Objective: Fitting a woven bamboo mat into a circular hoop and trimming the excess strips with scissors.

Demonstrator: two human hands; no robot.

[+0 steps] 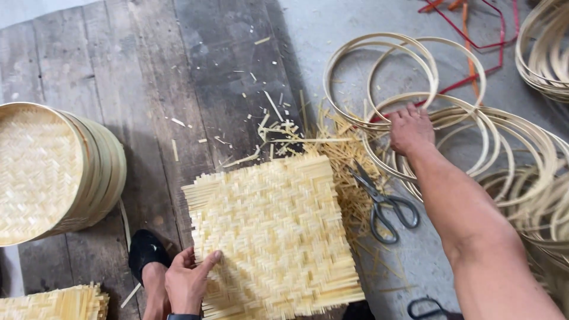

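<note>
Pinned the near edge of the woven bamboo mat (272,231) under the left hand (188,283), fingers spread flat, clasping nothing. Reached farther out with the right hand (410,129) onto a bamboo hoop (415,98); could not tell whether closed on it. Probably choosing a hoop; freeing one called for untangling overlapping rings. Scissors (385,204) between, open boards beyond the mat.

showing one square woven bamboo mat (272,237) at centre, one stack of round woven trays (53,172) at left, two pairs of scissors (382,204) (428,308) at lower right, many bamboo hoops (474,136), too overlapped for counting.
</note>
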